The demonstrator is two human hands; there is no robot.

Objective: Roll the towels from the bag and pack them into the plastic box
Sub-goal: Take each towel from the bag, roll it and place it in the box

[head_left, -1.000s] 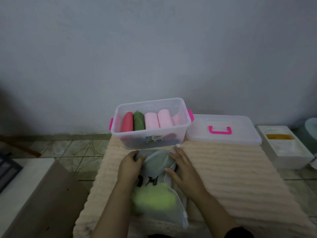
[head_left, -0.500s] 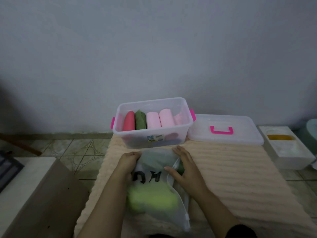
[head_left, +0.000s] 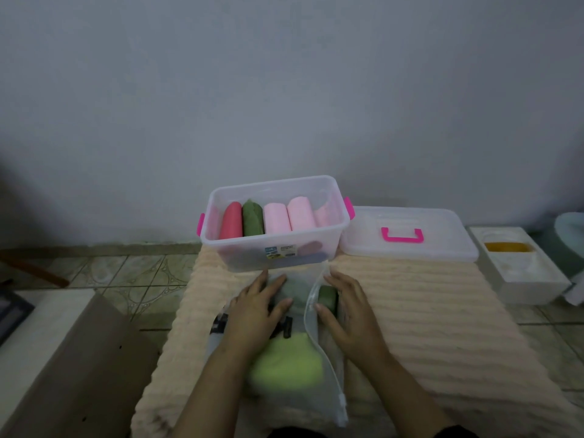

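A clear plastic box with pink latches stands at the far side of the mat. It holds rolled towels: a red one, a dark green one and three pink ones. In front of it lies a translucent zip bag with a lime green towel inside. My left hand lies flat on the bag, fingers spread. At the bag's open edge, my right hand grips a dark green towel, which is partly hidden by the hand.
The box's clear lid with a pink handle lies to the right of the box. A cream ribbed mat covers the work surface. A white foam box sits far right, brown cardboard at the left, tiled floor beyond.
My right hand has moved right and now grips a dark green towel at the bag's opening. My left hand has shifted from the bag's edge to lie flat on it.
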